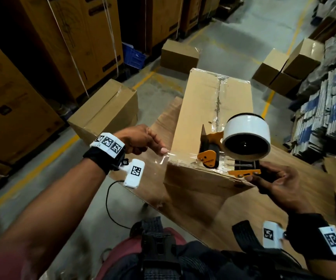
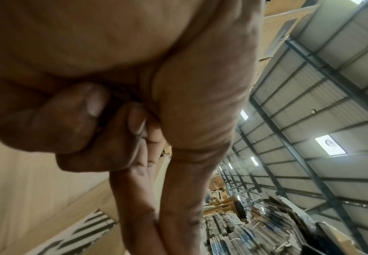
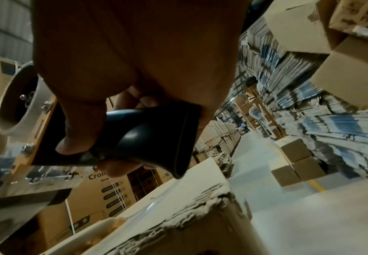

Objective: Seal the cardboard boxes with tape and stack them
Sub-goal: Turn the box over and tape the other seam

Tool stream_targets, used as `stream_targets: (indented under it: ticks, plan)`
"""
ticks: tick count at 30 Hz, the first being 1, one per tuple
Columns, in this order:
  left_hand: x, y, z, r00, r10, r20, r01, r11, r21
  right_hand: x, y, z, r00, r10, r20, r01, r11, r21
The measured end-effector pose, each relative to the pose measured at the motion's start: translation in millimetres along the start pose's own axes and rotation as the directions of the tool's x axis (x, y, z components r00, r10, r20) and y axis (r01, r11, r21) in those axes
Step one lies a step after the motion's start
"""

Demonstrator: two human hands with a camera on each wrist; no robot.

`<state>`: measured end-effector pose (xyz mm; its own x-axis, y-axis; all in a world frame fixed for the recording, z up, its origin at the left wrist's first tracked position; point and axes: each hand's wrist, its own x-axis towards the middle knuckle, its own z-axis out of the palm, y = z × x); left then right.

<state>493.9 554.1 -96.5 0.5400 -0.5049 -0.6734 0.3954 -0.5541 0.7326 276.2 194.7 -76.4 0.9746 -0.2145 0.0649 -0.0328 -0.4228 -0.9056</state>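
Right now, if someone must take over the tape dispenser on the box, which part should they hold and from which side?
Probably the black handle of the tape dispenser, approached from the near end of the box, as the right hand does now. The handle points toward the person, while the serrated blade stands up at the dispenser's left, toward the left hand.

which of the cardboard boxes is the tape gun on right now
The long box on the wooden table right before the person: the tape dispenser sits on its near end. The other boxes stand on the floor, untouched.
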Motion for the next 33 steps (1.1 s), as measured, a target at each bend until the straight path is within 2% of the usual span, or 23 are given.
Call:
stream_targets:
  ticks: [3,11,21,26,29,33]
  plan:
    - [9.1,-2.4,0.1,1.000,-0.026,-0.002,0.026,0.999,0.037,1.8,-2.2,4.4,0.996,-0.075,0.049,0.073,0.997,0.025]
    - [25.0,-11.9,4.8,0.997,-0.024,-0.079,0.028,0.998,0.050,0.8,21.0,13.3,0.995,0.001,0.103,0.000,1.000,-0.002]
    - [37.3,-25.3,7.1,0.995,-0.003,-0.102,0.008,0.998,0.058,5.5,59.6,11.0,0.996,0.064,0.067,-0.053,0.986,-0.157]
    - [45.3,-33.3,10.9,0.994,-0.002,-0.111,0.007,0.999,0.047,4.8,51.2,14.0,0.994,0.061,0.095,-0.047,0.988,-0.144]
    - [51.3,-42.2,13.2,0.997,-0.004,-0.077,0.005,1.000,0.005,5.0,51.4,13.4,0.992,0.049,0.113,-0.030,0.987,-0.161]
    - [58.1,-52.7,16.6,0.997,0.000,-0.074,-0.001,1.000,-0.011,4.8,47.8,13.4,0.991,0.081,0.111,-0.062,0.984,-0.166]
